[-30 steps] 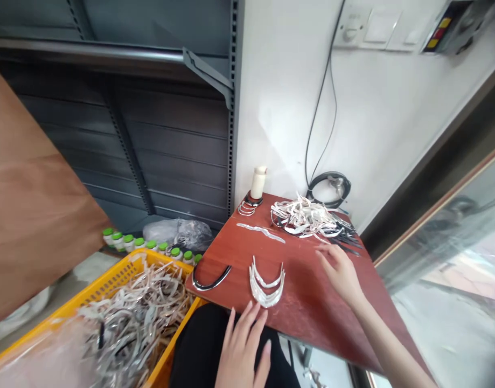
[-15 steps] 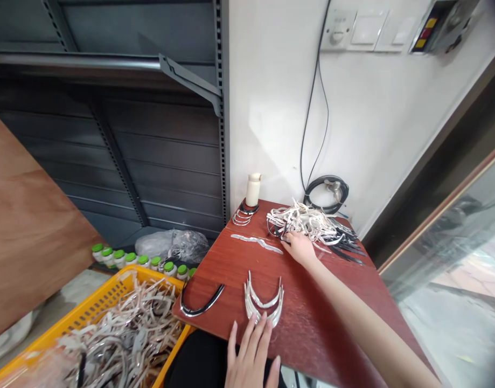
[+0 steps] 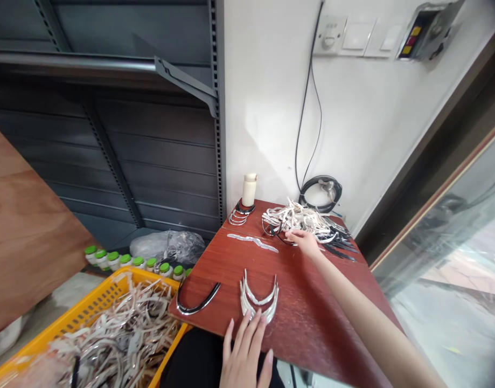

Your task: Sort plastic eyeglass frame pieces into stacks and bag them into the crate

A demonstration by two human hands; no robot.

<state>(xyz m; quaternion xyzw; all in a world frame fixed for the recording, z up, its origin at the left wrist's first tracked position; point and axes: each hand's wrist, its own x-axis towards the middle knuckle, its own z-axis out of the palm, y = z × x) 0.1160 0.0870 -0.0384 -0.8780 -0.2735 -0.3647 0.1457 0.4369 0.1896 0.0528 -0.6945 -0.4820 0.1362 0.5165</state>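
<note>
Neither hand is gripping anything. Right hand [image 3: 307,243] is lying with fingers spread on the near edge of the tangled heap of white and black curved plastic strips [image 3: 306,222]; whether a fingertip is pinching a strip, can't tell. Left hand [image 3: 244,358] is resting flat, fingers loosely apart, fingertips touching the near edge of the small nested stack of white U-shaped plastic bands [image 3: 259,299].

Everything is sitting on the reddish-brown wooden tabletop [image 3: 312,318]. Heap is lying at the far side near the white wall; stack is lying at the near edge, centre.

To the left, below the table, a yellow plastic crate [image 3: 89,310] is holding a mass of pale strips. A grey crumpled plastic bag [image 3: 168,245] and a row of green-capped small bottles [image 3: 134,261] are sitting behind it.

On the table: a single black U-shaped band [image 3: 196,302] is lying just left of the stack, a flat wavy clear strip [image 3: 253,241] mid-table, a cream cylindrical bottle [image 3: 249,188] standing upright at the far left corner.
</note>
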